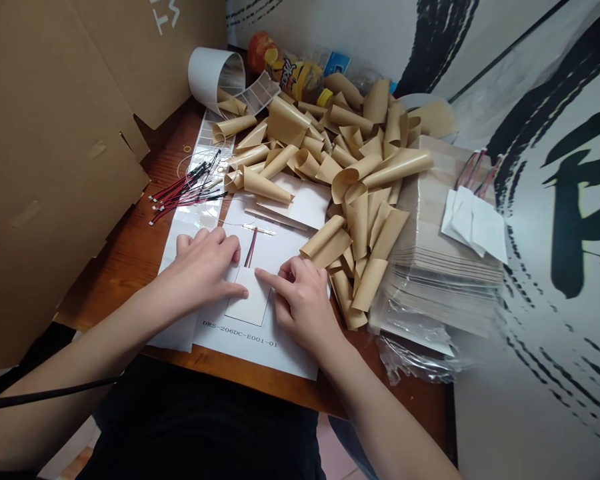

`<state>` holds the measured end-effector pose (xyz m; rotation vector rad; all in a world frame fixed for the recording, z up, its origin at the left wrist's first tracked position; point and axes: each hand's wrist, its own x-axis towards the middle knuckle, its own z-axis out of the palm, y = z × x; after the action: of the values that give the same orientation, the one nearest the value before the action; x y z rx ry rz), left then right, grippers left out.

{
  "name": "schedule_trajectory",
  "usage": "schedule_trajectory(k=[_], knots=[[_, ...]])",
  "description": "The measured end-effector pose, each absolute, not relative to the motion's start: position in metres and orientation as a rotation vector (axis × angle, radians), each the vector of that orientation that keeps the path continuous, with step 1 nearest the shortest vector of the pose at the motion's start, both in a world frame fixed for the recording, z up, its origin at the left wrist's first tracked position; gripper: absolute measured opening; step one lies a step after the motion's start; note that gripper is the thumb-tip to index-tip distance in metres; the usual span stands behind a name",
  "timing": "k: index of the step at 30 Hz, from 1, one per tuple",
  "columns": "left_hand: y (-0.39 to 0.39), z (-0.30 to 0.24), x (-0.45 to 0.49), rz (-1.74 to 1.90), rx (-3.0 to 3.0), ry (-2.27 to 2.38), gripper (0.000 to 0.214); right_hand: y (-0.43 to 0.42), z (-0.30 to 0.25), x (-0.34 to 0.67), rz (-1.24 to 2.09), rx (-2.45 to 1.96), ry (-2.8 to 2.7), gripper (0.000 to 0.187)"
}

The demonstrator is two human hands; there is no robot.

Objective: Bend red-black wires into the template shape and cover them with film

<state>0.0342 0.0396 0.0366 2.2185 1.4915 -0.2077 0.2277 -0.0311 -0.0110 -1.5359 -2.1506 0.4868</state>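
Note:
A flat white rectangular piece [246, 300] lies on a white printed sheet [295, 353] marked "DRS-206DC-E001-01", inside a drawn outline. Red and black wires [251, 248] run from its top edge up to a narrow clear strip [259, 230]. The thumb of my left hand [200, 267] rests on the white piece, and its other fingers are bent above the sheet, apart from the thumb. With its index finger stretched out, my right hand [305, 303] touches the piece's upper right corner; the remaining fingers curl over the sheet. Neither hand grasps anything.
Red-black connector leads [180, 190] lie at left on a label strip [205, 150]. Curled brown paper pieces [290, 120] heap behind and right. A plastic-wrapped stack [430, 267] stands right, a cardboard box [55, 167] left. A drink bottle [300, 79] lies at the back.

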Motion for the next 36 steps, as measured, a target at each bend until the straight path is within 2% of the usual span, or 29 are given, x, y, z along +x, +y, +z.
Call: schedule_trajectory(k=[6,18,22,26,32,36], knots=[[0.026,0.033,0.045,-0.095,2.268,1.467,0.046,-0.031,-0.011,0.229,0.524,-1.535,-2.132,0.042],[0.023,0.025,0.055,0.244,2.262,1.609,0.022,-0.030,-0.009,0.228,0.547,-1.580,-2.106,0.037],[0.025,0.022,0.060,0.405,2.157,1.504,0.032,-0.030,-0.006,0.227,0.548,-1.585,-2.079,0.028],[0.032,0.019,0.067,0.607,1.962,1.438,0.040,-0.030,-0.005,0.227,0.565,-1.582,-2.081,0.028],[0.048,0.022,0.072,0.614,1.720,1.398,0.040,-0.031,-0.006,0.227,0.574,-1.586,-2.081,0.027],[0.060,0.023,0.071,0.557,1.820,1.361,0.028,-0.032,-0.006,0.227,0.557,-1.576,-2.086,0.027]])
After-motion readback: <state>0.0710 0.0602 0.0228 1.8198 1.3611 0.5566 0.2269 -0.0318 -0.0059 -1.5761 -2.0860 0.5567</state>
